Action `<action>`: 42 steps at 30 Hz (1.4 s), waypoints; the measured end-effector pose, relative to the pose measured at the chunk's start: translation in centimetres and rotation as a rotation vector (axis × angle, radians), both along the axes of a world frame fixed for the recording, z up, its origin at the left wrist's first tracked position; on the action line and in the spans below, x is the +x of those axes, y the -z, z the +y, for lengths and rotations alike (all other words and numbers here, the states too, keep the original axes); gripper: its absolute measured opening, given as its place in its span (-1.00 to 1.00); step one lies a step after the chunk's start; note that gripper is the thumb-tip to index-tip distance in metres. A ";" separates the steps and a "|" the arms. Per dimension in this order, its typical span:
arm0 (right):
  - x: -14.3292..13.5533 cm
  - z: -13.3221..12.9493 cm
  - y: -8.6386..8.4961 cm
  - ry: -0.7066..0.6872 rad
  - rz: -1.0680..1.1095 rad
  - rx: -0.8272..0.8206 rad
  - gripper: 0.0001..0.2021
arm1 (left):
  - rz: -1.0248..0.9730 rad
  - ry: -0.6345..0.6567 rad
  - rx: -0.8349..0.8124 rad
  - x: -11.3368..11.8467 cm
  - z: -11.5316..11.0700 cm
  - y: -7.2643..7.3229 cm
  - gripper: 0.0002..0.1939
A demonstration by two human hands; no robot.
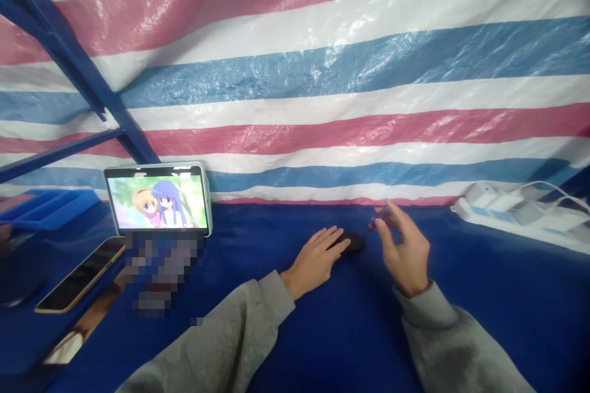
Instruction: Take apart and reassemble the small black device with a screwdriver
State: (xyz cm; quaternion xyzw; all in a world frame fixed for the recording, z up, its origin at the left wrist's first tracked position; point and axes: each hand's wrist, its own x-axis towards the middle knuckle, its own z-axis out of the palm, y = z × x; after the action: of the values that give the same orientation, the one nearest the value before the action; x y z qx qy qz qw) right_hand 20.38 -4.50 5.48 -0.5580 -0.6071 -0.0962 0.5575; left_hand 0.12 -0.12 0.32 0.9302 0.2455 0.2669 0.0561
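Right hand: thumb and forefinger brought together on a small dark-red piece, held above the blue tabletop, just right of the black object. Left hand: fingers outstretched, slightly apart, tips at the black object's left side. Main risk, I judge: the piece slips, since I have it only at my fingertips and it pokes out beyond them. A drop could bounce off the black object's rim and roll. Second risk: my left fingers nudge that object sideways, as nothing visible braces it. (The lit screen could pull my eyes away, too.) Count: two hands; one dark-red piece, as far as blur allows; one black object; one lit screen, propped upright; one dark-screened phone, lying flat; one blue tray; one white power strip, its plugs too blurred to number.
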 end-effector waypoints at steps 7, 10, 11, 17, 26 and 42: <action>-0.1 0.0 -0.2 -0.034 -0.072 0.046 -0.60 | -0.001 0.008 0.012 0.0 0.0 0.2 -0.57; -0.1 0.0 -0.2 -0.043 -0.061 0.034 -0.59 | 0.012 0.005 0.019 0.0 0.0 0.0 -0.57; -0.1 0.0 -0.2 -0.044 -0.058 0.033 -0.60 | 0.018 0.003 0.021 0.0 -0.1 0.0 -0.57; -0.1 -0.1 -0.3 -0.041 -0.054 0.034 -0.62 | 0.012 0.001 0.014 0.0 0.0 0.0 -0.58; -0.4 -0.3 -0.6 -0.085 -0.059 0.050 -0.63 | 0.020 0.002 0.017 0.0 -0.1 0.1 -0.58; -0.2 -0.2 -0.4 -0.105 -0.036 0.049 -0.62 | 0.022 0.002 0.021 0.0 -0.1 0.0 -0.58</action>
State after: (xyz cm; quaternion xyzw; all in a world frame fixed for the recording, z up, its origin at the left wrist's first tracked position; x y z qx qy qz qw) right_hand 20.14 -4.71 5.83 -0.5099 -0.6429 -0.0916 0.5642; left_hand 0.10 -0.21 0.28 0.9340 0.2423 0.2590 0.0439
